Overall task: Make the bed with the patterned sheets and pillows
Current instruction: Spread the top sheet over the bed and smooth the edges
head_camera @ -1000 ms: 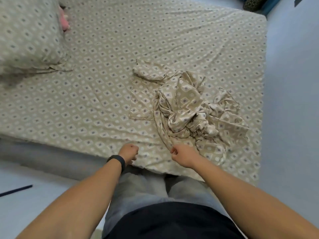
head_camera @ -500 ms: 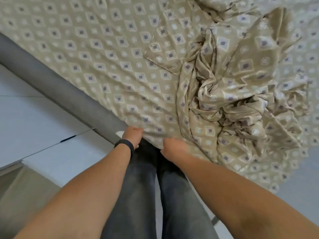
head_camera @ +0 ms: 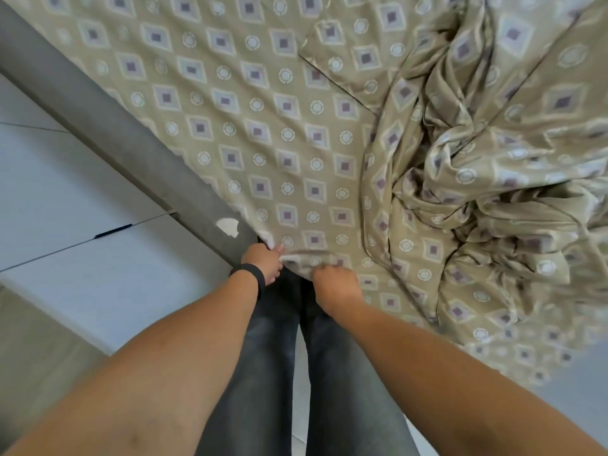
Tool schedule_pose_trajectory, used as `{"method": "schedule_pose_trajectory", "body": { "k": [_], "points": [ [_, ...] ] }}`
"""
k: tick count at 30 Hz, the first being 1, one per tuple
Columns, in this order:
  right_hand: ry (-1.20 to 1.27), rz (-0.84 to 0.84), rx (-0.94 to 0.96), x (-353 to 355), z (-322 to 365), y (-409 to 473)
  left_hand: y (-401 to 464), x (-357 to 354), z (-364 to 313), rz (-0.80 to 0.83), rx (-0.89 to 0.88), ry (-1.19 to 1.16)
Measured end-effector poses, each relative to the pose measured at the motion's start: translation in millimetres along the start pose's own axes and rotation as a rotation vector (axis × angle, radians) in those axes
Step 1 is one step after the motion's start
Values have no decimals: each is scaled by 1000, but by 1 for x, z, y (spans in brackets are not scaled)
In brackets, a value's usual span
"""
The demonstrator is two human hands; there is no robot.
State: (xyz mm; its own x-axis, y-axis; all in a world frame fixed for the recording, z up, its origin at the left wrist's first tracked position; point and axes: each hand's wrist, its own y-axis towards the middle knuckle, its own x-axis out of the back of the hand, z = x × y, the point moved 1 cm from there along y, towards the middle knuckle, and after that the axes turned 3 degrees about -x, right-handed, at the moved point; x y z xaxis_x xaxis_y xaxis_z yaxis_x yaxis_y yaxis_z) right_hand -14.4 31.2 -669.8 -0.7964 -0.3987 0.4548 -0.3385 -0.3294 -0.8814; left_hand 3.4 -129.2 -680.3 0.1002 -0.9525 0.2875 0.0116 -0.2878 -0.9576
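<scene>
1. The left hand (head_camera: pixel 263 263) pinches the sheet (head_camera: pixel 250 133) edge at lower centre of the frame, thumb on top.
2. The right hand (head_camera: pixel 334 284), fingers curled, grips the same edge just beside it.
3. The sheet covers the bed across the upper frame.
4. A crumpled cloth (head_camera: pixel 487 179) lies on it at right.
5. The grey bed frame (head_camera: pixel 108 123) runs diagonally at left.

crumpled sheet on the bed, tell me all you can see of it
The crumpled sheet is a loose bundle of smooth, slightly shiny tan fabric printed with purple-centred diamonds and pale rings, the same pattern as the fitted sheet it lies on. It is twisted into deep folds, with one flat flap spread toward the bed's middle. It sits right of both hands; neither the left hand nor the right hand clearly touches it.
</scene>
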Motion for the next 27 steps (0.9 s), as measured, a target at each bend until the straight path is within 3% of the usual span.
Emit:
{"method": "schedule_pose_trajectory", "body": {
  "k": [7,10,12,15,16,17,19,21,24,27],
  "points": [
    [96,139,11,1,-14,14,23,-1,0,-13,-75,239],
    [296,173,-43,17,-19,10,14,3,-8,28,-107,471],
    [447,-71,-71,39,-36,0,5,4,-17,-15,-171,774],
    [365,-832,-152,84,-85,-28,-20,-6,-35,-81,-328,1091],
    [284,-992,-235,99,-108,-38,-30,-13,-44,-62,-362,1130],
    [216,-1036,-352,113,-132,-50,-40,-22,-51,-52,-399,1141],
    [174,-911,-517,134,-173,-61,-64,-39,-64,-46,-448,1130],
    [303,-780,-552,141,-201,-91,-104,-55,-69,-36,-519,1082],
    [696,-719,-561,149,-208,-144,-173,-68,-76,67,-600,902],
    [1156,-871,-495,184,-181,-260,-284,-61,-77,160,-778,689]
  ]
}}
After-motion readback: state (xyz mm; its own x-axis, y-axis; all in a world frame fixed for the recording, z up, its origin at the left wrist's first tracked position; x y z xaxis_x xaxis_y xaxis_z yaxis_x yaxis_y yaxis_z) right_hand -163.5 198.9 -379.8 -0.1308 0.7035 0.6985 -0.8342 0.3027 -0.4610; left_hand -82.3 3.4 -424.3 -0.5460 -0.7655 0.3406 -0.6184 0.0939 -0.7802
